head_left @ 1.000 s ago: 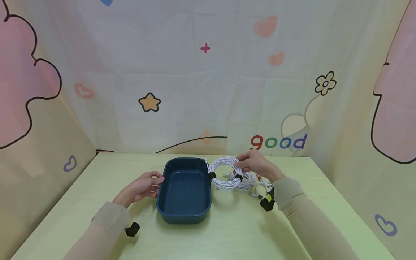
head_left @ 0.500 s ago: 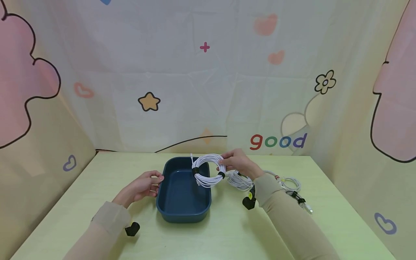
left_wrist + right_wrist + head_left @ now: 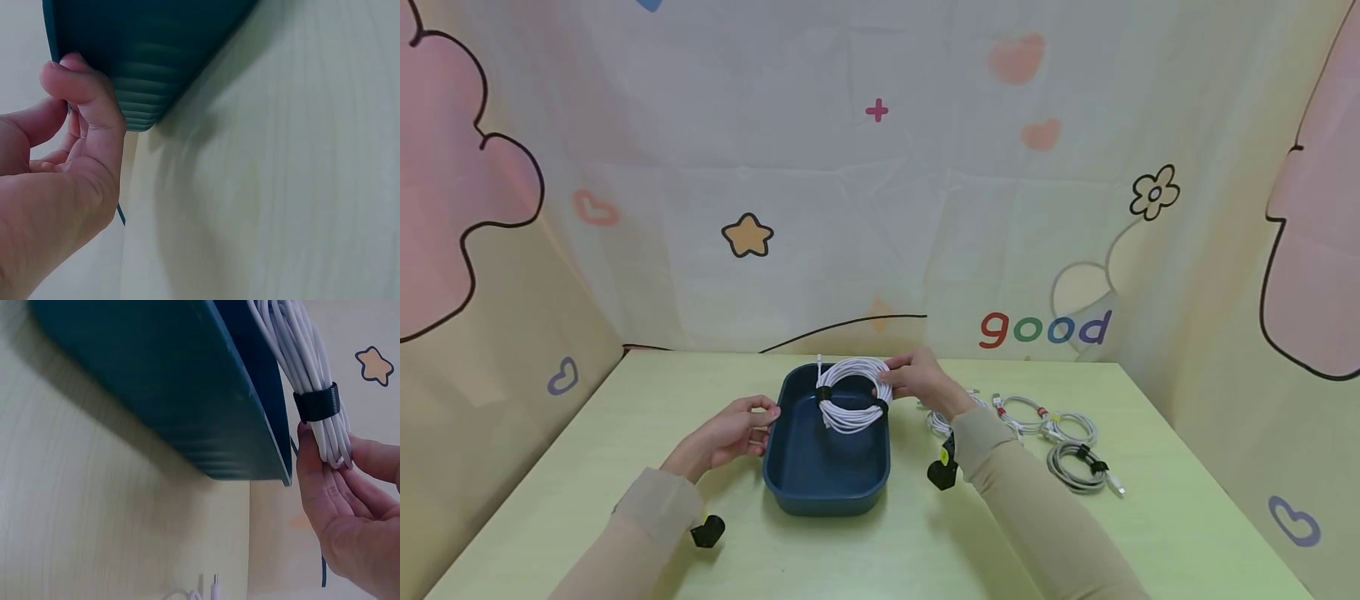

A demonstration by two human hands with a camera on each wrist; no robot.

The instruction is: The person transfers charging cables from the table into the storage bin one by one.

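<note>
A dark blue rectangular bin [image 3: 826, 505] stands on the table. My left hand [image 3: 728, 435] pinches its left rim between thumb and curled fingers; the left wrist view shows the bin's outer wall [image 3: 150, 75] beside that hand. Over the bin's back right part is a coil of white cable [image 3: 848, 422], bound with two black straps [image 3: 317, 403]. My right hand [image 3: 919, 382] grips the coil's right side, thumb on one face and fingers on the other. In the right wrist view the coil leans above the bin's rim.
Right of the bin lie more bundles: a white cable [image 3: 938, 423] partly behind my right wrist, thin white coils [image 3: 1078, 418] with red or yellow ties, and a grey cable coil [image 3: 1063, 479] with black straps. A printed cloth [image 3: 820, 250] hangs behind the table [image 3: 820, 558].
My right hand has carried the white cable coil leftward, from beside the bin to over it. Its arm has uncovered the coils on the right. My left hand has stayed at the rim.
</note>
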